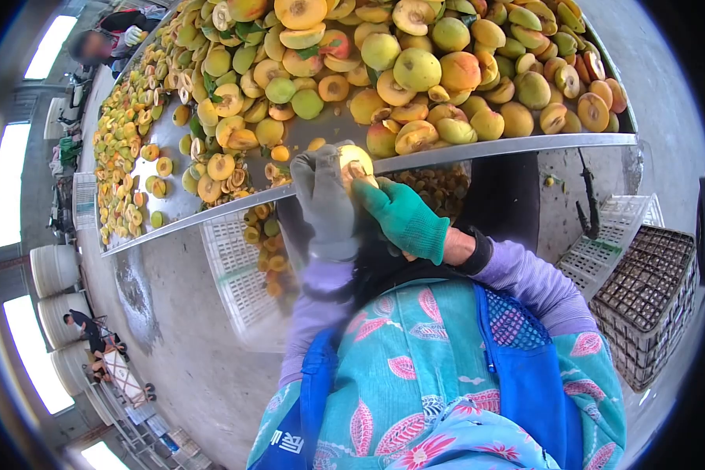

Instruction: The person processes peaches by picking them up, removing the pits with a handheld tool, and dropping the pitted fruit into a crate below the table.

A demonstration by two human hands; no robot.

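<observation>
Left hand (321,188), in a thin grey glove, is curled snugly round one cut fruit (356,159), fingers bent against its side; right hand (407,215), in a green knit glove, is half curled w/ its thumb against the same fruit's lower part; its other fingers are mostly hidden, so can't tell what they've got hold of, if anything; fruit sits btwn the two gloves, right by the near rim of the metal table (493,147).

It's roundish, smooth & pale yellow up top, w/ a rough brownish patch lower down; that patch faces up toward the wearer; visible bit slants upper L to lower R of the view, tho gloves cover too much to be sure of the long axis.

Table's shiny sheet w/ a straight edge; fruit heap (417,69) on it is whole ones + halves, yellow, green & red-blushed, way too many to count; 1 slatted white plastic crate (231,270) below at L; 1 more pale crate (611,239) at R, just beside a grimy dark lattice crate (648,274).
</observation>
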